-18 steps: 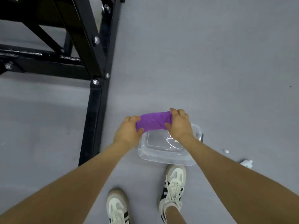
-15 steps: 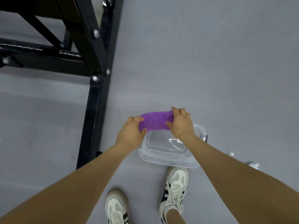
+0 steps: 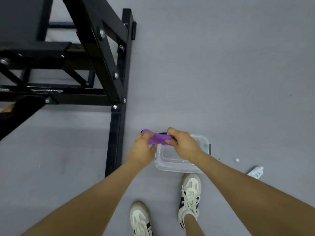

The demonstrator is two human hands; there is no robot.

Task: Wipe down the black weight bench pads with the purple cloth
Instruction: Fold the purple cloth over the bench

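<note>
Both hands hold the purple cloth (image 3: 157,139), twisted into a tight roll, above the left rim of a clear plastic tub. My left hand (image 3: 141,149) grips its left end and my right hand (image 3: 183,143) grips its right end. The black weight bench pad (image 3: 20,19) shows at the top left, above the black steel frame (image 3: 105,65). Both hands are well to the right of and below the pad.
The clear plastic tub (image 3: 202,165) with water sits on the grey floor in front of my shoes (image 3: 190,198). A small white bottle (image 3: 255,172) and a white cap (image 3: 236,160) lie to the right. The frame's floor leg (image 3: 115,142) runs just left of my left hand.
The cloth is twisted tighter and bunched shorter between my hands. The view has tilted up, so more of the bench frame and the pad show.
</note>
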